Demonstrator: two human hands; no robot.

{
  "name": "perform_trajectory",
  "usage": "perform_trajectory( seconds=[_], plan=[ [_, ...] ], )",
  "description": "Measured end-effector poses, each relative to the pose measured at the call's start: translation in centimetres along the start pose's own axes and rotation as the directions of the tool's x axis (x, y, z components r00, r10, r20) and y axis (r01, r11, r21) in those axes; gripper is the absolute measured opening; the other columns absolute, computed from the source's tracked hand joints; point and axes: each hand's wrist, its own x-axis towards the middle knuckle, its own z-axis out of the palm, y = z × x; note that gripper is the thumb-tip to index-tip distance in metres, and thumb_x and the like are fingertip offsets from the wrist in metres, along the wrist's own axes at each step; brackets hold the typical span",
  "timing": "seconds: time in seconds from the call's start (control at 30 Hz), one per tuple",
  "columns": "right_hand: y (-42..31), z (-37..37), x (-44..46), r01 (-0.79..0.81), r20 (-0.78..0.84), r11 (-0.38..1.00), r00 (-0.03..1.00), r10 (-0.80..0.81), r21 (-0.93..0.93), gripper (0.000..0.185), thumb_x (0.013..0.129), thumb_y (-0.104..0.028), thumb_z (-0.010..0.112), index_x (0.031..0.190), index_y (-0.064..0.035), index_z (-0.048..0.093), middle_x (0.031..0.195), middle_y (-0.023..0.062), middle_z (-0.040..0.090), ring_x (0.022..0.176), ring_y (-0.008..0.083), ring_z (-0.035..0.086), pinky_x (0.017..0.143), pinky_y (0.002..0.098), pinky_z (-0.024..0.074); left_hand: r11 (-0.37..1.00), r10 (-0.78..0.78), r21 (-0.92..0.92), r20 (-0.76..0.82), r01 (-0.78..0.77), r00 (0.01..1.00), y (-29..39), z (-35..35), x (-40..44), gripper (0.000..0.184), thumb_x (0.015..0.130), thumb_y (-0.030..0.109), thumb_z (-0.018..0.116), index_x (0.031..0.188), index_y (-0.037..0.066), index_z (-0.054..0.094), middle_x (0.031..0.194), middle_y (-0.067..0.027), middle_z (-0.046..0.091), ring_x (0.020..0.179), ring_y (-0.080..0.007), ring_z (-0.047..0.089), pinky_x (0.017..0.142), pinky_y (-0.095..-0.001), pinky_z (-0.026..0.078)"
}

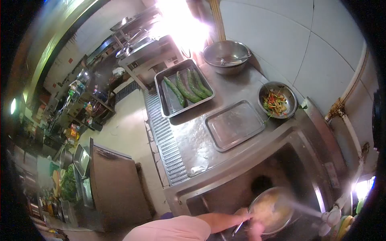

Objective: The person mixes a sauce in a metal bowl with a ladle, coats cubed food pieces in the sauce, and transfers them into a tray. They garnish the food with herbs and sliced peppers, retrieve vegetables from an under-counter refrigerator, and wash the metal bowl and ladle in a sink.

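Observation:
A round metal bowl (pixel 286 221) with pale yellowish food, blurred in the water, sits in the steel sink (pixel 225 197). Reaching in from the left, my left hand (pixel 242 215) grips the bowl's near-left rim. A stream of water runs from the white tap (pixel 330 217) into the bowl. My right hand (pixel 256 229) is at the lower left inside of the bowl, over the food; its fingers are smeared by motion. A shiny metal handle (pixel 237 229) shows just below my left hand.
Beyond the sink lie an empty shallow tray (pixel 235 125), a deeper tray (pixel 164 98) with several long green vegetables, a bowl (pixel 296 100) of cut colourful vegetables, and a large bowl (pixel 227 69) with a utensil. Pipes (pixel 356 140) run along the right wall.

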Motion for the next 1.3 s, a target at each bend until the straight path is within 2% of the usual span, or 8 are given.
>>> perform_trajectory(
  seconds=[0.1, 0.2, 0.43, 0.6, 0.83, 1.03, 1.13, 1.3],
  plan=[
    [-2.4, -0.4, 0.0, 0.053, -0.141, 0.997, 0.989, -0.044, 0.062, 0.036, 0.081, -0.035, 0.055, 0.113, -0.0212, 0.064, 0.120, 0.0101, 0.061, 0.106, 0.0282, 0.056, 0.099, 0.0524, 0.0345, 0.982, -0.112, 0.143, -0.074, 0.122, 0.991, -2.3, 0.7, 3.6, 0.061, 0.076, 0.057, 0.062, 0.102, 0.001, 0.067, 0.096, -0.0186, 0.066, 0.094, -0.0275, 0.065, 0.084, -0.0392, 0.048],
    [4.4, 5.3, 1.7, 0.123, -0.507, 0.915, 0.800, -0.320, -0.384, 0.030, 0.087, -0.030, 0.047, 0.110, -0.0263, 0.065, 0.120, 0.0072, 0.062, 0.095, 0.0247, 0.062, 0.092, 0.0529, 0.0392, 0.997, 0.002, 0.073, 0.077, -0.007, 0.997, -5.9, 0.8, 11.1, 0.072, 0.076, 0.061, 0.061, 0.118, 0.002, 0.060, 0.116, -0.0131, 0.063, 0.103, -0.0235, 0.061, 0.088, -0.0363, 0.048],
    [-1.5, -1.1, -0.3, 0.225, -0.311, 0.974, 0.924, -0.221, -0.022, 0.025, 0.072, -0.030, 0.064, 0.095, -0.0203, 0.069, 0.089, 0.0036, 0.069, 0.089, 0.0258, 0.063, 0.084, 0.0436, 0.0441, 0.999, 0.039, -0.037, -0.041, -0.040, 0.998, -5.0, 3.9, 8.9, 0.063, 0.076, 0.050, 0.069, 0.116, 0.002, 0.057, 0.111, -0.0131, 0.062, 0.098, -0.0254, 0.060, 0.083, -0.0397, 0.050],
    [2.0, -2.3, -1.9, 0.189, -0.358, 0.935, 0.887, -0.293, -0.299, 0.023, 0.080, -0.020, 0.054, 0.099, -0.0150, 0.065, 0.100, 0.0029, 0.065, 0.101, 0.0212, 0.056, 0.083, 0.0386, 0.0409, 0.997, -0.061, -0.051, -0.144, 0.054, 0.988, -7.5, -1.7, 11.0, 0.059, 0.075, 0.042, 0.074, 0.114, 0.002, 0.054, 0.107, -0.0131, 0.062, 0.095, -0.0268, 0.060, 0.080, -0.0422, 0.051],
    [-2.3, -3.0, 0.0, 0.055, -0.217, 0.998, 0.974, -0.061, -0.034, 0.013, 0.073, -0.022, 0.059, 0.082, -0.0162, 0.067, 0.090, 0.0033, 0.067, 0.095, 0.0202, 0.060, 0.079, 0.0400, 0.0445, 0.962, -0.177, -0.263, -0.391, 0.074, 0.903, -7.4, 1.7, 5.8, 0.034, 0.074, 0.025, 0.069, 0.094, -0.003, 0.064, 0.090, -0.0178, 0.068, 0.077, -0.0282, 0.067, 0.071, -0.0403, 0.051],
    [-2.7, -3.4, -0.9, 0.408, -0.435, 0.866, 0.862, -0.261, 0.289, 0.054, 0.073, -0.022, 0.063, 0.125, -0.0138, 0.053, 0.116, 0.0060, 0.061, 0.103, 0.0248, 0.057, 0.087, 0.0405, 0.0429, 0.964, 0.131, -0.170, -0.360, -0.203, 0.924, 0.0, -3.2, -0.9, 0.022, 0.072, 0.015, 0.066, 0.085, -0.002, 0.065, 0.077, -0.0150, 0.068, 0.072, -0.0248, 0.067, 0.066, -0.0358, 0.052],
    [3.1, -0.4, 1.6, 0.211, -0.306, 0.975, 0.926, -0.223, -0.072, 0.040, 0.084, -0.016, 0.051, 0.123, -0.0197, 0.056, 0.118, 0.0022, 0.059, 0.110, 0.0226, 0.053, 0.094, 0.0447, 0.0391, 0.922, 0.366, 0.003, -0.329, -0.386, 0.871, 4.3, -4.9, -2.3, 0.019, 0.071, 0.014, 0.066, 0.081, -0.002, 0.065, 0.073, -0.0141, 0.068, 0.067, -0.0240, 0.066, 0.064, -0.0352, 0.051],
    [9.7, -7.6, -2.1, -0.338, -0.261, 0.925, 0.890, 0.374, 0.172, 0.058, 0.079, -0.022, 0.064, 0.134, -0.0196, 0.044, 0.140, 0.0051, 0.044, 0.132, 0.0271, 0.036, 0.109, 0.0532, 0.0232, 0.790, 0.602, 0.396, -0.360, -0.467, 0.713, 11.4, -9.4, -7.6, 0.017, 0.070, 0.013, 0.065, 0.074, -0.003, 0.062, 0.061, -0.0095, 0.061, 0.054, -0.0162, 0.058, 0.056, -0.0332, 0.047]
  ],
)
